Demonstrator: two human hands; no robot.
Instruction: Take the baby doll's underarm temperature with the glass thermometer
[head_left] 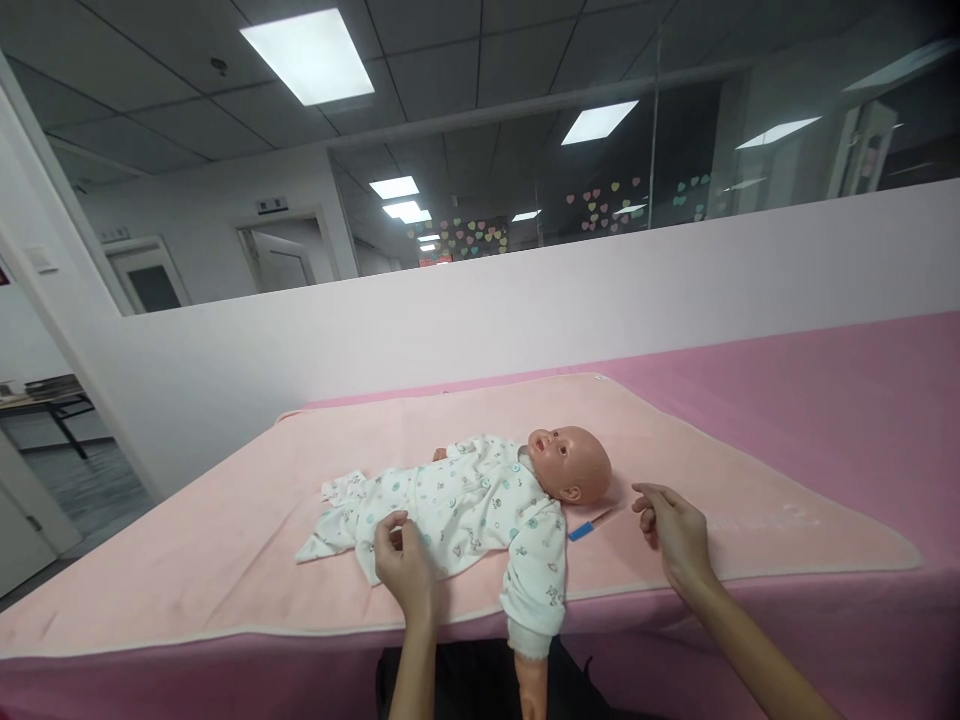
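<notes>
A baby doll (480, 505) lies on its back in a white patterned outfit, its bald head (574, 465) to the right and the loose trouser legs to the left. One doll arm hangs over the near table edge. My left hand (401, 560) is over the near side of the doll's lower body, fingers loosely curled with no object visible in them; whether it touches the cloth I cannot tell. To the right of the head is my right hand (675, 535), its fingers bent and apart, holding nothing. Between head and right hand lies a thin stick with a blue end (581, 531).
A peach blanket (225, 520) with a pale border covers much of the pink-covered table (847, 420). Behind it rises a low white wall (480, 330) topped by glass with heart stickers. A dark object (465, 680) shows below the near edge.
</notes>
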